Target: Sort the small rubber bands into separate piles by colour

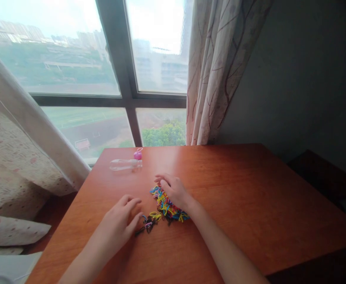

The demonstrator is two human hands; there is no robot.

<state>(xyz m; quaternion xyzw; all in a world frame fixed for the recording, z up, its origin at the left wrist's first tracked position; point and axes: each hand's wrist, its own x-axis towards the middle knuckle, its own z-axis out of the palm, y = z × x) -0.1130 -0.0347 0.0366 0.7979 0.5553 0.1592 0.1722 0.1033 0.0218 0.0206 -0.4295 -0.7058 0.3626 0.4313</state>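
Centrally, on bench [220, 197]: heap of coloured loops [164, 203], right hand [174, 190] over it, grip contents hidden, cannot tell. Lower left of centre: left hand [125, 217], grip loosely wide, beside smaller loop cluster [149, 225]. Hazard: sideways palm sweep could mix both or scatter loops.

A reddish-brown wooden table [234, 189] carries a heap of colourful rubber bands [163, 200], a smaller cluster [149, 224] beside it, and a clear bottle [122, 165] lying near a round pink piece [137, 155].

No text, label, brand, number or sign is readable.
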